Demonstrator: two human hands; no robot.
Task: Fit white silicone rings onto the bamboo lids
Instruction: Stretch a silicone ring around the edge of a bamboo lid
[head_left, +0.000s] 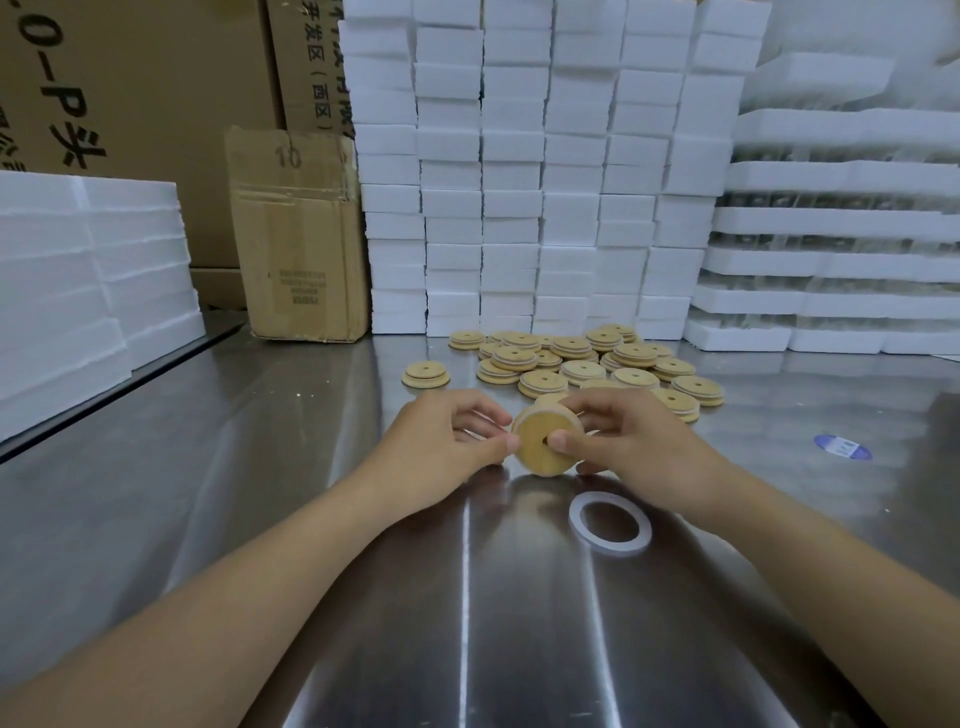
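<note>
A steel table (260, 467) runs back to walls of white foam blocks (519, 171), with a loose pile of bamboo lids (571, 358) in front of them. Nearer, both hands hold one bamboo lid (543, 441) on edge just above the table: the left hand (441, 441) pinches its left rim and the right hand (634, 436) grips the other side, thumb by the centre hole. Seating looks under way, though a ring on this lid is not clearly visible. One white silicone ring (575, 521) lies flat nearby, likely next; it needs stretching evenly around a rim.
</note>
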